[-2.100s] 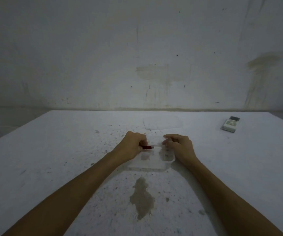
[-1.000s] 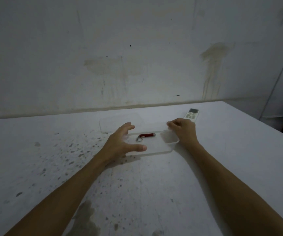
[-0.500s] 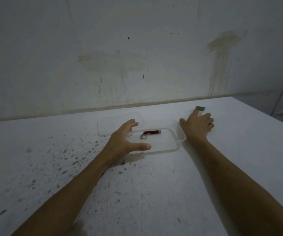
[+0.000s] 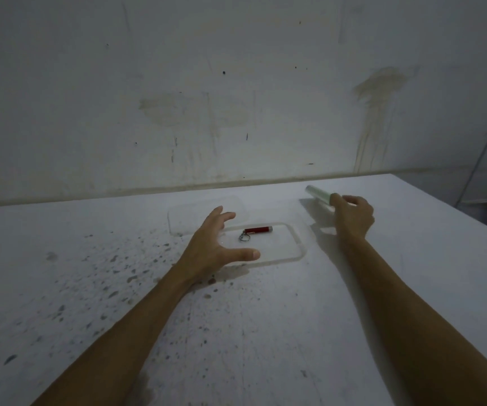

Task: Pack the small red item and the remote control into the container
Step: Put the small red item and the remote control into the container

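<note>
A small red item (image 4: 257,230) with a key ring lies inside the clear plastic container (image 4: 295,243) at the middle of the white table. My left hand (image 4: 214,249) is spread open at the container's left rim, thumb along its near edge, holding nothing. To the right of the container my right hand (image 4: 352,216) is closed on the white remote control (image 4: 318,195), which is tilted up off the table with its far end sticking out past my fingers.
A clear lid (image 4: 177,221) lies flat just behind and left of the container. The white table (image 4: 412,288) is speckled with dark stains on its left half. A stained wall (image 4: 236,98) runs along the table's far edge. The table's right edge is near.
My left hand let go of the red item, which now lies in the container. My right hand left the container, reached right to the remote and lifted it off the table.
</note>
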